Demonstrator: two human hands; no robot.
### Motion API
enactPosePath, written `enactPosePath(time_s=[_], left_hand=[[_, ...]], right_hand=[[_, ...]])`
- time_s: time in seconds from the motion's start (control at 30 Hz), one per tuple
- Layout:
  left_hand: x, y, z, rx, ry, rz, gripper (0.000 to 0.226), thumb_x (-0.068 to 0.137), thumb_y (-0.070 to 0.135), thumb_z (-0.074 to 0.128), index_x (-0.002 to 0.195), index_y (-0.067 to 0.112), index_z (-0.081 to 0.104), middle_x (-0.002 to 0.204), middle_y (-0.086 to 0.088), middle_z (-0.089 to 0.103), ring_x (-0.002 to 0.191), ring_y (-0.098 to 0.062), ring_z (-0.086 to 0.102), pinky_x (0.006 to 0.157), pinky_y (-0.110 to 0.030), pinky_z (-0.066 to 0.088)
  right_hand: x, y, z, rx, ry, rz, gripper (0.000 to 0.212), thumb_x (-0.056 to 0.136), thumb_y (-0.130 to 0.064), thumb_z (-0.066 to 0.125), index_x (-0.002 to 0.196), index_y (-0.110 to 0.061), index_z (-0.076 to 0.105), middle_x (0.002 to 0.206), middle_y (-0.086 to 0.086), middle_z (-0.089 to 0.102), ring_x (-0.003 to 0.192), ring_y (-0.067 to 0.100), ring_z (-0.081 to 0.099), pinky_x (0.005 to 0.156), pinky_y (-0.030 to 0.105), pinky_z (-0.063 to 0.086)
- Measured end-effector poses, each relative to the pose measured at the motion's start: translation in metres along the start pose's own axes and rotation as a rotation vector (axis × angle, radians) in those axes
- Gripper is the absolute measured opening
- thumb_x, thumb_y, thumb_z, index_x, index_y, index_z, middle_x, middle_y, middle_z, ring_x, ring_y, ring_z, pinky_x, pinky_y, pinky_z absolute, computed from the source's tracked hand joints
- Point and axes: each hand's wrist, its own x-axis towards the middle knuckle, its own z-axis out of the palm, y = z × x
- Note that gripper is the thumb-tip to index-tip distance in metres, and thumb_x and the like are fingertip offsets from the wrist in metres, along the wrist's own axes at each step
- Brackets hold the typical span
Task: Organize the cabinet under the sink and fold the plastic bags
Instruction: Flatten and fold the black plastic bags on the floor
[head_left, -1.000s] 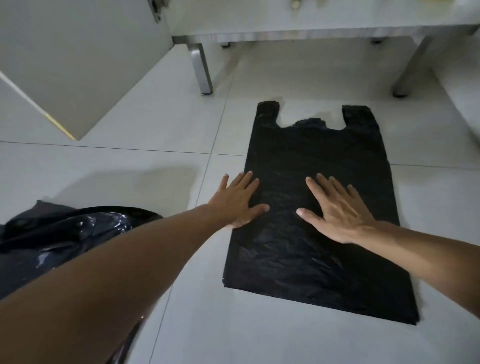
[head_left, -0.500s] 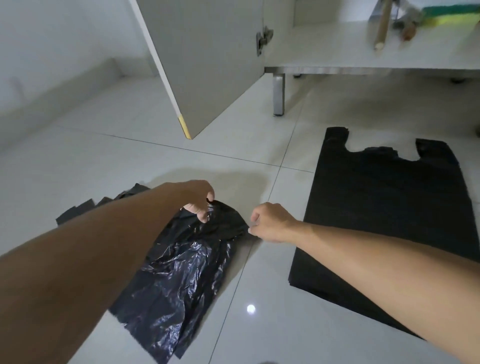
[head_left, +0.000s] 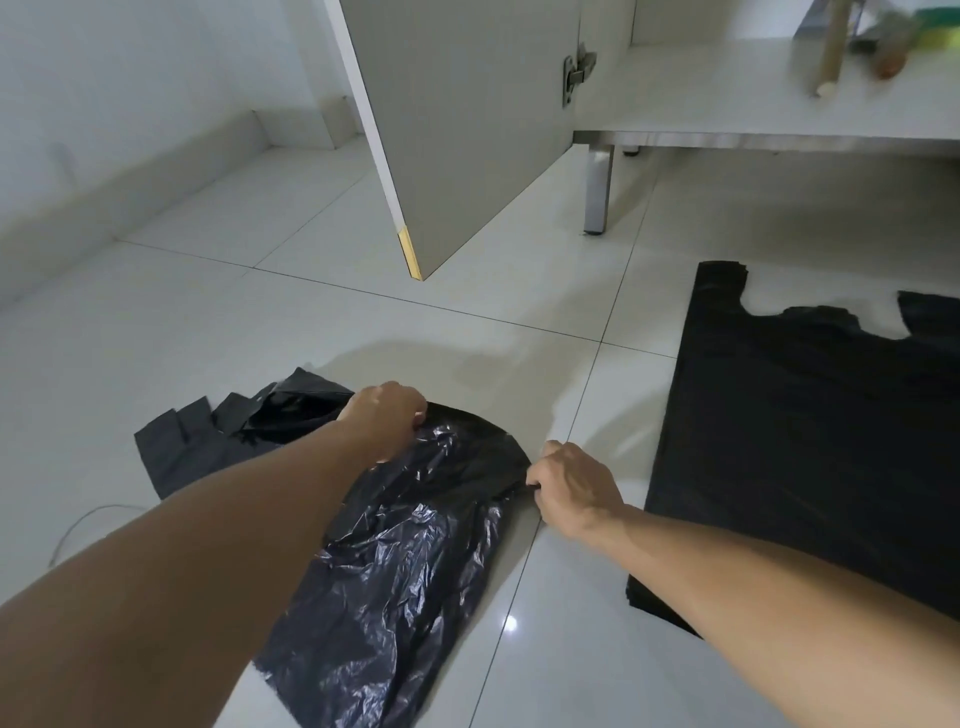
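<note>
Left hand (head_left: 387, 415) and right hand (head_left: 569, 486) both pinch the top edge of a crumpled black bag (head_left: 395, 561) on the tiled floor (head_left: 208, 322). Flattened black bag (head_left: 810, 441) lies to the right. Cabinet door (head_left: 462, 119) open.

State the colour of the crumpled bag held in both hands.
Glossy black; the crumpled bag shows best in the head view.

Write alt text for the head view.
Both hands, left hand and right hand, pinch the top edge of a crumpled black bag on the tiled floor. A flattened black bag lies to its right, below an open cabinet door.
</note>
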Motion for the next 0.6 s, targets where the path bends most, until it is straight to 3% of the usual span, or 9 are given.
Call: enactPosePath(time_s=[0.17,0.27,0.33,0.47,0.53,0.6], left_hand=[[-0.006,-0.031,-0.016,0.056,0.057,-0.16,0.024,0.09,0.002,0.051,0.104,0.018,0.063,0.104,-0.006,0.066,0.093,-0.026,0.063,0.07,-0.032,0.045],[-0.008,-0.043,-0.015,0.101,0.025,-0.242,0.028,0.088,0.01,0.056,0.114,0.018,0.061,0.109,-0.006,0.062,0.102,-0.027,0.06,0.082,-0.037,0.051],[-0.005,-0.04,-0.01,0.055,0.079,-0.232,0.038,0.087,0.021,0.062,0.124,0.018,0.054,0.123,-0.006,0.056,0.115,-0.025,0.052,0.096,-0.04,0.045],[-0.012,0.004,-0.013,-0.117,0.318,0.146,0.059,0.094,0.048,0.035,0.145,0.018,0.038,0.153,-0.009,0.033,0.139,-0.025,0.032,0.118,-0.046,0.019],[-0.021,0.033,-0.014,0.016,0.251,0.375,0.076,0.091,0.066,0.016,0.152,0.021,0.023,0.16,-0.007,0.018,0.146,-0.025,0.019,0.12,-0.05,0.009],[-0.024,0.051,-0.004,0.22,0.112,0.471,0.082,0.091,0.071,0.013,0.155,0.021,0.008,0.162,-0.005,0.003,0.149,-0.024,0.005,0.121,-0.051,0.002]], right_hand=[[0.001,0.016,-0.007,0.102,0.154,0.028,0.025,0.088,-0.002,0.058,0.103,-0.015,0.072,0.103,0.002,0.06,0.103,0.023,0.055,0.075,0.033,0.05],[0.002,0.022,-0.022,0.286,0.27,0.059,0.016,0.088,-0.003,0.059,0.093,-0.014,0.069,0.098,0.002,0.063,0.096,0.023,0.056,0.079,0.035,0.049],[0.003,0.024,-0.034,0.347,0.316,0.05,0.016,0.086,-0.001,0.057,0.092,-0.014,0.066,0.092,0.004,0.064,0.087,0.026,0.057,0.072,0.035,0.048],[0.006,0.027,-0.061,0.446,0.358,0.067,0.024,0.088,0.002,0.048,0.097,-0.016,0.061,0.085,0.005,0.066,0.069,0.023,0.061,0.058,0.032,0.046],[0.007,0.028,-0.077,0.519,0.382,0.091,0.027,0.089,0.004,0.044,0.092,-0.017,0.06,0.082,0.004,0.065,0.068,0.02,0.062,0.058,0.039,0.053],[0.006,0.033,-0.093,0.542,0.442,0.09,0.027,0.088,0.004,0.043,0.087,-0.018,0.06,0.08,0.002,0.063,0.072,0.017,0.06,0.062,0.039,0.053]])
